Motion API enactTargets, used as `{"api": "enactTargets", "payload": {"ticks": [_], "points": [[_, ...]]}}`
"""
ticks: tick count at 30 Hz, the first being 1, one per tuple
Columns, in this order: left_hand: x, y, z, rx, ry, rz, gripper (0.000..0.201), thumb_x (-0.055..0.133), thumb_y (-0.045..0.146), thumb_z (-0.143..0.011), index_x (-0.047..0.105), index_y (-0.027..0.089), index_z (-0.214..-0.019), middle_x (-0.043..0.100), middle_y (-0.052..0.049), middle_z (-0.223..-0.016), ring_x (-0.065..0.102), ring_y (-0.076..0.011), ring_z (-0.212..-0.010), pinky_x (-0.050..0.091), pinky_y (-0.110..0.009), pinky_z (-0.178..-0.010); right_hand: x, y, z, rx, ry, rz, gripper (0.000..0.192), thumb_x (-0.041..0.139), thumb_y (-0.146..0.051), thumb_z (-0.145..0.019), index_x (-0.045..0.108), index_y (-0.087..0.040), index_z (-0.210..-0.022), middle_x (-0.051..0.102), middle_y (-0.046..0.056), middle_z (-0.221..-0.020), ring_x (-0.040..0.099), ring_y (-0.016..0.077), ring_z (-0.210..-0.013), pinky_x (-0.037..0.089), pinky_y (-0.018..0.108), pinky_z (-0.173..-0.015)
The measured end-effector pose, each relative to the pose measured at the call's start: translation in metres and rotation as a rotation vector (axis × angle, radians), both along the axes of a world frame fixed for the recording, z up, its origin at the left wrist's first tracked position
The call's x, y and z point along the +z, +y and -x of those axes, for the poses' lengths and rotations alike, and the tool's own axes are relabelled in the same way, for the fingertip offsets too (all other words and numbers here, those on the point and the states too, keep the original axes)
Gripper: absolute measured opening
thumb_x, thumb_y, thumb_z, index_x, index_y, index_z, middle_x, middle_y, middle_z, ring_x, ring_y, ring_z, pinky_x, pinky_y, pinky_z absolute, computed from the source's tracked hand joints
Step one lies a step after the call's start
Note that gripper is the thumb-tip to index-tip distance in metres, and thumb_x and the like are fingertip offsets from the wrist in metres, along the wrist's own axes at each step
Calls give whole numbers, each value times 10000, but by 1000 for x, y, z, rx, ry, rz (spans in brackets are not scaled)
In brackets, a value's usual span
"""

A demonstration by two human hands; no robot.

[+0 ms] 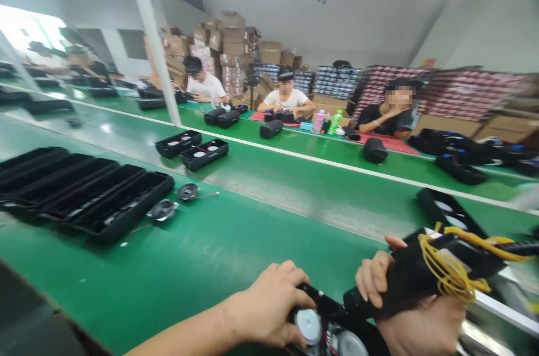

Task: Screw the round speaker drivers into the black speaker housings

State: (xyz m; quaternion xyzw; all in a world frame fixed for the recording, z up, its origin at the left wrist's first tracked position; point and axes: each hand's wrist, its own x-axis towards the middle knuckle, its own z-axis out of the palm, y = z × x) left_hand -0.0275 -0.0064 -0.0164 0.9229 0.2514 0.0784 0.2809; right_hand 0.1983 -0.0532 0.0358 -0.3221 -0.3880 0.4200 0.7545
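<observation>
My left hand (280,302) grips the end of a black speaker housing (322,302) at the bottom of the view. Inside it sit two round speaker drivers (309,326) with pale backs. My right hand (374,280) is wrapped round a thick black electric screwdriver (406,280), with yellow cord (446,272) tied about its rear end. The screwdriver slants down over the housing; its tip is hidden. To the left, two loose speaker drivers (163,211) with thin red wires lie on the green bench (219,255).
Several open black housings (126,199) stand in a row at the left. Two housings with drivers (205,154) lie on the conveyor belt (269,187), another (450,213) at the right. Across the belt several people (286,99) sit working, with stacked cartons (233,41) behind. A white post (154,36) rises at left.
</observation>
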Motion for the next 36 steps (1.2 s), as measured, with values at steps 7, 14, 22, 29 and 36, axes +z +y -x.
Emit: {"api": "enactTargets", "payload": {"ticks": [7, 14, 22, 29, 36], "points": [[5, -1, 2, 40, -76, 135, 476, 848, 242, -819, 737, 319, -1276, 628, -40, -1450, 554, -310, -1335, 478, -528, -1150, 43, -50, -71, -517, -146, -197, 681, 558, -920, -842, 740, -302, -1062, 518, -43, -544, 370, 141, -377, 361, 279, -389], [-18, 5, 8, 49, -82, 82, 503, 826, 244, -826, 719, 363, -1303, 600, -30, -1542, 542, -322, -1423, 464, -559, -1220, 50, -59, -128, -823, -306, -253, 785, 572, -997, -744, 665, -260, -997, 520, -66, -514, 394, 146, -337, 343, 264, -330], [-37, 12, 15, 38, -81, -26, 442, 791, 404, -914, 703, 414, -1348, 568, -23, -1597, 571, -343, -1427, 526, -557, -1181, 35, -45, -124, -844, -343, -182, 787, 529, -984, -791, 609, -234, -1014, 502, -85, -538, 412, 128, -336, 363, 245, -343], [-36, 9, 14, 72, -143, -39, 409, 775, 453, -921, 726, 397, -1323, 607, -30, -1563, 599, -351, -1389, 543, -552, -1159, 30, -53, -125, -826, -349, -170, 792, 485, -1004, -791, 585, -247, -1002, 499, -76, -519, 408, 133, -344, 362, 248, -362], [-33, 9, 14, 73, -138, -27, 407, 760, 510, -937, 718, 410, -1329, 608, -19, -1561, 592, -341, -1397, 546, -546, -1148, 26, -52, -125, -783, -337, -155, 795, 475, -1013, -788, 583, -252, -989, 491, -81, -496, 392, 133, -329, 356, 248, -348]]}}
